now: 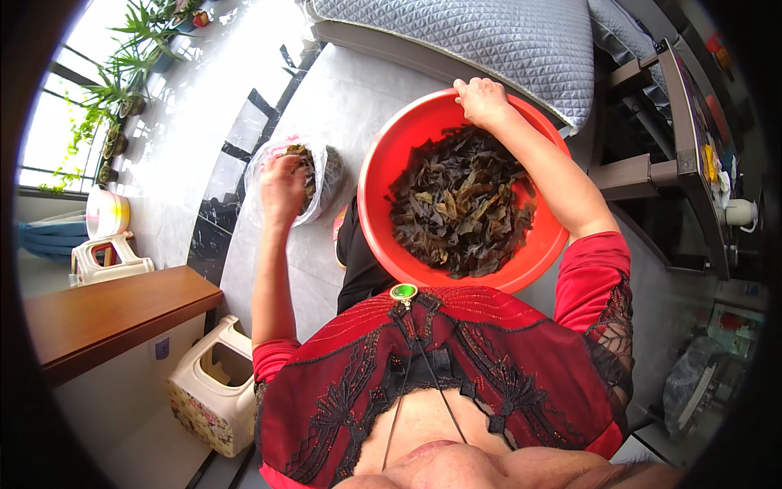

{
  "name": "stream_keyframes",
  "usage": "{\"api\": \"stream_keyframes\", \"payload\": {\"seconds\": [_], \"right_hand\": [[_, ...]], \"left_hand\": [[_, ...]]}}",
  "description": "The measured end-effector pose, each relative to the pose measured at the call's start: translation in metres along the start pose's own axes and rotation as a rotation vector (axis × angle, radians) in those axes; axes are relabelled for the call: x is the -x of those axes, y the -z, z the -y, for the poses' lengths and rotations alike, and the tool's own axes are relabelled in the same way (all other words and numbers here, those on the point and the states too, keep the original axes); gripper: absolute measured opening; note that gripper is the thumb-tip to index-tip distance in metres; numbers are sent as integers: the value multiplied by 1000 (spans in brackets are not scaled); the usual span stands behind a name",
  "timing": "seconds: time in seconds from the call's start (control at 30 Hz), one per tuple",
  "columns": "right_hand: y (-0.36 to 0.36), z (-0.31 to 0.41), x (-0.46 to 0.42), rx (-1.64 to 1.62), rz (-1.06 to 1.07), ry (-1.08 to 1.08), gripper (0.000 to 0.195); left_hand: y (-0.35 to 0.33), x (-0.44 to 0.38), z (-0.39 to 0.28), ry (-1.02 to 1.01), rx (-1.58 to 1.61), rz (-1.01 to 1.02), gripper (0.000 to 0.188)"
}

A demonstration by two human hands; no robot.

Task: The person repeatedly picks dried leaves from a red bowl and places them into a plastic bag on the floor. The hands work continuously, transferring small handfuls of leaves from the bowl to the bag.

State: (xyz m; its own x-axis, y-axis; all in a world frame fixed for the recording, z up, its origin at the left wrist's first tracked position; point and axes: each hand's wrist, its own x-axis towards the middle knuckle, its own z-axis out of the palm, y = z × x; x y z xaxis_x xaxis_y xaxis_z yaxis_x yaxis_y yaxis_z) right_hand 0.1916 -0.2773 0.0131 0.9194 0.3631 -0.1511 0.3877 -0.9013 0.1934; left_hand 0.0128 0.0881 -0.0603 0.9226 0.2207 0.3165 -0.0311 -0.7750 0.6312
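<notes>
A round red plastic basin (pixel 382 202) rests before me, over or against my lap, with a heap of dark dried leaves (pixel 464 202) in it. My right hand (pixel 482 101) has its fingers closed over the basin's far rim. To the left of the basin, a clear plastic bag (pixel 317 211) with red print stands on the floor with its mouth spread, and similar brown leaves (pixel 308 174) show inside. My left hand (pixel 284 183) is blurred over the bag's mouth; its fingers and anything in them cannot be made out.
A quilted grey sofa cover (pixel 464 36) lies beyond the basin, and a dark table (pixel 684 153) stands at the right. At the left are a wooden ledge (pixel 122 312), a cream plastic stool (pixel 214 385), a smaller stool (pixel 116 263) and potted plants (pixel 134 61).
</notes>
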Motion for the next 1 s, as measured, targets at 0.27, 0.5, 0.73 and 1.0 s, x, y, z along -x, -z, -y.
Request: {"api": "stream_keyframes", "payload": {"seconds": [0.27,0.5,0.73,1.0], "right_hand": [[-2,0,2,13,-43,-3,25],[-2,2,2,2,-32,-23,25],[0,6,2,52,-11,-34,29],[-5,5,2,107,-23,-30,32]], "left_hand": [[-63,42,-118,-605,-257,722,5],[-64,39,-114,-490,-145,789,13],[-30,28,-75,105,829,652,8],[-8,5,72,477,686,358,15]]}}
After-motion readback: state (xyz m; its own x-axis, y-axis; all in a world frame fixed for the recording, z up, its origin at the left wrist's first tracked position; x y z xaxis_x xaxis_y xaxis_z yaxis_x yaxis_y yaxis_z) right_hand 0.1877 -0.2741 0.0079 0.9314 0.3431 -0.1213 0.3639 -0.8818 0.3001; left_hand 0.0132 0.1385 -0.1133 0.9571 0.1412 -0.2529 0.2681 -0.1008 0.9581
